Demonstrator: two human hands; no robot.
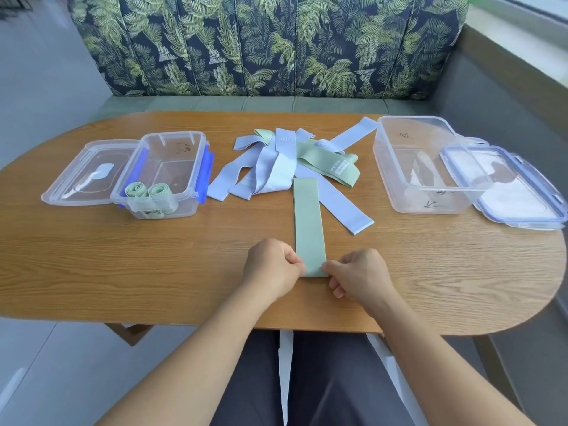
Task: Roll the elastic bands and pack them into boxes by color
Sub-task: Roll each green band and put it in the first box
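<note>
A green band (309, 222) lies flat on the wooden table (123, 265), stretched out straight away from the person, with its far end touching the pile of bands (285, 158) in the middle of the table. The left hand (272, 265) pinches the near left corner of this band with curled fingers, and the right hand (359, 276) pinches the near right corner the same way; both hands rest on the table close to its front edge. The band is still flat, with no roll started. The pile holds loose blue and green bands that cross over one another, and one blue band (347, 210) reaches out of it at a slant just to the right of the green band. On the left stands the left box (166, 139), clear plastic with blue clips, and two rolled green bands (147, 192) sit side by side in its near end. The left lid (83, 176) lies flat beside it, further left. On the right stands the right box (399, 167), a bigger clear one with no bands in it, and the right lid (516, 192) lies against its right side. A sofa (267, 44) with a leaf pattern stands behind the table.
</note>
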